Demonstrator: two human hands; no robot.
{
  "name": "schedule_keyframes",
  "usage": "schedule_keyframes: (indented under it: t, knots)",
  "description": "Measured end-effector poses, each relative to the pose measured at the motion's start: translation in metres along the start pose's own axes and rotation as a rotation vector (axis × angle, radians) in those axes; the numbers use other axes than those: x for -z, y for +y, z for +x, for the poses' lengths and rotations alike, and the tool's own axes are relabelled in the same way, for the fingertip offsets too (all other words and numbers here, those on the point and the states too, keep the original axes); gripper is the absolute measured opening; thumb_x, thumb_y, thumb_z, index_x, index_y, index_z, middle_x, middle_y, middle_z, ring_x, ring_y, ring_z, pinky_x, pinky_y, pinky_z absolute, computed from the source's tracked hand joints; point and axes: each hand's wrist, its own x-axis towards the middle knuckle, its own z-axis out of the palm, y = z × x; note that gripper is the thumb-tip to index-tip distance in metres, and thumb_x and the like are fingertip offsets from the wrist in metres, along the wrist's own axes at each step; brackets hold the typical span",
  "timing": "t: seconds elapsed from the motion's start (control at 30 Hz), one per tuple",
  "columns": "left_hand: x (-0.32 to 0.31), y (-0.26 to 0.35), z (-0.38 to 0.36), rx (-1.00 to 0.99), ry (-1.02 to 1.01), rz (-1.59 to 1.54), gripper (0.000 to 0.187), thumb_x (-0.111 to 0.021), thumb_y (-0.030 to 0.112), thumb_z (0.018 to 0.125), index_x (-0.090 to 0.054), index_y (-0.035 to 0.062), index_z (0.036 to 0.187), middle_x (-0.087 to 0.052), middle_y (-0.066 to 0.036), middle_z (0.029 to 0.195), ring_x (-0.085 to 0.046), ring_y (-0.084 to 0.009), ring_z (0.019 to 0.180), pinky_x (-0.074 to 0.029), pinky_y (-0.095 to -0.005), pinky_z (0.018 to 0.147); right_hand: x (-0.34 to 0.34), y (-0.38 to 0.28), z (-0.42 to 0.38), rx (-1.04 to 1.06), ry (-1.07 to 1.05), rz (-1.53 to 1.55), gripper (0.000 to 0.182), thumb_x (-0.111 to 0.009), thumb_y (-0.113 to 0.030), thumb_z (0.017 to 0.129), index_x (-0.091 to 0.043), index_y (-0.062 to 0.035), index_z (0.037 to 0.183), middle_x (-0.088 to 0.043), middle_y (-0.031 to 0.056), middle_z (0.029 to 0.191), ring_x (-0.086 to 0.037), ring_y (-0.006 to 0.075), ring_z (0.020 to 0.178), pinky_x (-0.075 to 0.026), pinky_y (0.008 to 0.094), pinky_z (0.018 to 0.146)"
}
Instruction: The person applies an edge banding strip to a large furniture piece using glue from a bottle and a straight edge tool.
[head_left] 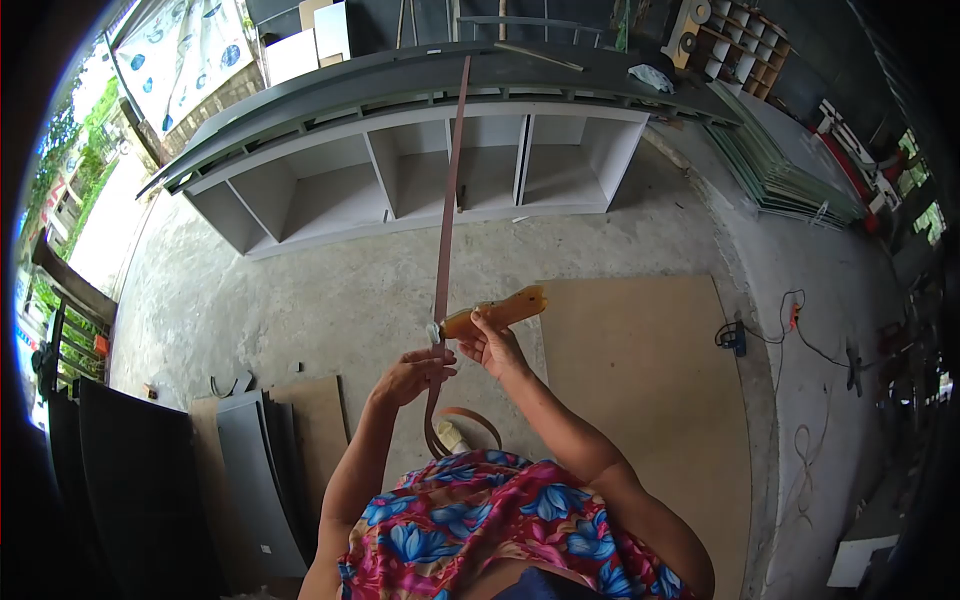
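Note:
A long narrow brown strip runs from the dark panels on the cabinet down to my hands and curls near my feet. My left hand is closed on this strip, just below a small pale object at its edge. In my right hand is an amber, flat-looking piece, pinched between thumb and fingers. Its left end touches or nearly touches the strip. What the small pale object is, I cannot make out.
Ahead stands a low grey cabinet with open compartments, dark panels on top. A brown board lies on the floor at right, near a blue tool with a cable. Dark panels lean at lower left.

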Motion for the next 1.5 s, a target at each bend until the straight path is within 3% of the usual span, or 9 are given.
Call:
schedule_keyframes:
  t: [0.17,0.27,0.4,0.5,0.7,0.83,1.0,1.3,1.5]
  knots:
    - [-0.050,-0.001,-0.026,0.097,0.107,0.010,0.040,-0.055,0.015,0.087,-0.049,0.0087,0.126,-0.059,-0.014,0.113,-0.058,-0.0223,0.100,-0.045,-0.0345,0.084,0.012,-0.009,-0.012,0.035,0.006,0.006,0.044,-0.076,-0.028,0.073,-0.049,-0.0113,0.104,-0.061,0.0035,0.084,-0.062,0.0153,0.070,-0.055,0.0309,0.065]
    - [-0.050,-0.032,-0.021,0.009,0.102,0.007,0.042,-0.055,0.015,0.087,-0.046,0.0038,0.127,-0.059,-0.014,0.112,-0.058,-0.0219,0.098,-0.045,-0.0324,0.083,0.019,-0.018,-0.014,0.116,0.017,-0.014,0.042,-0.077,-0.028,0.073,-0.049,-0.0135,0.101,-0.061,0.0035,0.085,-0.061,0.0148,0.069,-0.055,0.0311,0.065]
    - [-0.069,-0.041,-0.030,0.007,0.055,-0.074,0.040,-0.056,0.014,0.087,-0.047,0.0043,0.125,-0.061,-0.011,0.108,-0.060,-0.0197,0.093,-0.047,-0.0310,0.081,0.028,-0.013,-0.043,0.080,-0.004,-0.054,0.042,-0.075,-0.030,0.074,-0.050,-0.0129,0.104,-0.061,0.0035,0.088,-0.062,0.0149,0.074,-0.054,0.0309,0.068]
    - [-0.089,-0.045,-0.041,0.036,0.166,0.021,0.033,-0.056,0.011,0.087,-0.051,0.0042,0.119,-0.062,-0.010,0.103,-0.060,-0.0182,0.090,-0.048,-0.0303,0.079,0.037,0.004,-0.074,0.016,-0.047,-0.072,0.043,-0.074,-0.031,0.075,-0.051,-0.0117,0.106,-0.061,0.0039,0.090,-0.063,0.0151,0.077,-0.054,0.0306,0.069]
    - [-0.093,-0.076,-0.048,-0.052,0.198,-0.077,0.035,-0.053,0.009,0.088,-0.049,0.0050,0.122,-0.063,-0.009,0.103,-0.061,-0.0153,0.079,-0.050,-0.0266,0.076,0.041,0.008,-0.096,-0.004,-0.051,-0.036,0.039,-0.074,-0.031,0.076,-0.055,-0.0095,0.102,-0.063,0.0041,0.089,-0.064,0.0159,0.080,-0.054,0.0314,0.069]
    - [-0.104,-0.063,-0.063,-0.147,0.095,-0.240,0.031,-0.048,0.010,0.092,-0.050,0.0043,0.122,-0.062,-0.009,0.106,-0.063,-0.0170,0.089,-0.051,-0.0261,0.080,0.031,-0.007,-0.087,0.015,-0.080,0.015,0.036,-0.073,-0.030,0.076,-0.057,-0.0088,0.101,-0.065,0.0057,0.091,-0.064,0.0169,0.082,-0.053,0.0314,0.068]
    - [-0.113,-0.046,-0.078,-0.186,0.129,-0.126,0.033,-0.043,0.015,0.094,-0.045,0.0066,0.126,-0.059,-0.007,0.114,-0.058,-0.0194,0.102,-0.047,-0.0312,0.080,0.007,-0.022,-0.083,0.015,-0.114,0.005,0.034,-0.073,-0.028,0.077,-0.057,-0.0096,0.100,-0.065,0.0050,0.091,-0.064,0.0178,0.085,-0.053,0.0318,0.071]
    - [-0.099,-0.049,-0.085,-0.314,0.091,-0.249,0.030,-0.040,0.015,0.096,-0.045,0.0042,0.124,-0.058,-0.007,0.118,-0.061,-0.0179,0.096,-0.050,-0.0295,0.079,-0.010,-0.037,-0.115,0.031,-0.123,-0.072,0.034,-0.074,-0.032,0.074,-0.058,-0.0150,0.099,-0.065,0.0030,0.091,-0.063,0.0180,0.084,-0.051,0.0359,0.075]
    - [-0.096,-0.046,-0.101,-0.330,0.232,-0.397,0.026,-0.040,0.016,0.096,-0.046,0.0044,0.118,-0.059,-0.007,0.117,-0.063,-0.0169,0.088,-0.052,-0.0277,0.074,0.002,-0.012,-0.157,-0.036,-0.107,-0.001,0.027,-0.069,-0.033,0.079,-0.060,-0.0164,0.098,-0.065,0.0014,0.094,-0.062,0.0183,0.089,-0.047,0.0431,0.082]
